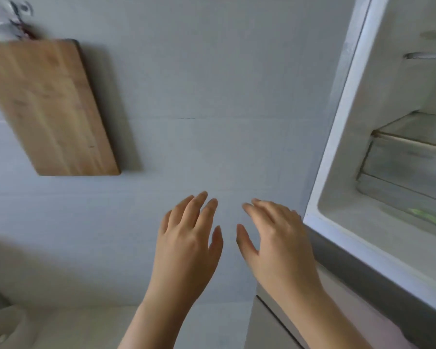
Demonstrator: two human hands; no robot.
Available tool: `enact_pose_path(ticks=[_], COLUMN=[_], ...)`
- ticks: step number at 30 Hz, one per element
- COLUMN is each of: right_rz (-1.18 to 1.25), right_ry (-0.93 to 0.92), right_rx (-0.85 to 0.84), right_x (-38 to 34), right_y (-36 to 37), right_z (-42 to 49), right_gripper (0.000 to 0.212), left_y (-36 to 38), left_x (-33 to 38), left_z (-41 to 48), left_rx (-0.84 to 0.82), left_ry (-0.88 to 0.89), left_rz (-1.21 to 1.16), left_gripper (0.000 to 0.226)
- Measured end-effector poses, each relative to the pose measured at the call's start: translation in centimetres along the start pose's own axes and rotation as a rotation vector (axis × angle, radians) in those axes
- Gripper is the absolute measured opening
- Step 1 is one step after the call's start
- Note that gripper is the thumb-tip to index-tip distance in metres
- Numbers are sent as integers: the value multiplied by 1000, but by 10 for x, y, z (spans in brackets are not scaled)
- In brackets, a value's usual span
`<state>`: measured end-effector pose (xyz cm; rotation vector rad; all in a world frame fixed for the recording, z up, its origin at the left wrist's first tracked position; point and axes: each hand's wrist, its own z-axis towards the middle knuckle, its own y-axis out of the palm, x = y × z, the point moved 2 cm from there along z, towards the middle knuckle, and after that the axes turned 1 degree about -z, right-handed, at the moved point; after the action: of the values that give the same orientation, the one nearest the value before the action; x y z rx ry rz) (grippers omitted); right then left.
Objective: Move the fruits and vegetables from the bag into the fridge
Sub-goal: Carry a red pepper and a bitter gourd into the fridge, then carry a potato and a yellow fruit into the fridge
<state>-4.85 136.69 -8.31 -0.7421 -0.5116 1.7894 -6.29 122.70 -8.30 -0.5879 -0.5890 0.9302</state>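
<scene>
Both hands were raised in front of a pale tiled wall [199, 96], backs toward the camera, empty. Left hand [186, 245] had its fingers [198, 210] loosely spread and extended, holding nothing. Right hand [277, 245] likewise had its fingers [262, 210] spread, slightly curled forward, holding nothing; it sat just beside the fridge [337, 152] frame edge, contact not clear. The two hands were near each other, thumbs apart. Fridge stood open at right, white interior visible, with a clear drawer [403, 157] inside and something green [425, 217], blurred, low in the compartment below it. No bag or other produce in view, so location of the fruits and vegetables could not be told beyond that green smear. Wooden cutting board [51, 107] hung on the wall at upper left, tilted in view. A white rounded object [5, 326] sat at bottom left on the bench [91, 323], too blurred to identify.
</scene>
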Motion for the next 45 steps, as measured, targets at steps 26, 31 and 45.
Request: enact_pose_path(ticks=[26, 31, 45], right_rz=[754, 868, 1107], right_ry=[-625, -768, -974], right_rx=[-336, -422, -567], right_x=[-571, -660, -906], right_y=[44, 46, 101], right_z=[-183, -230, -276], right_gripper=[44, 43, 46], left_y=[-409, -460, -581], left_x=[-267, -293, -445], left_z=[-376, -448, -540], left_rx=[138, 178, 216], left_ry=[-754, -923, -1152], left_rz=[670, 769, 974], left_gripper=[42, 43, 43])
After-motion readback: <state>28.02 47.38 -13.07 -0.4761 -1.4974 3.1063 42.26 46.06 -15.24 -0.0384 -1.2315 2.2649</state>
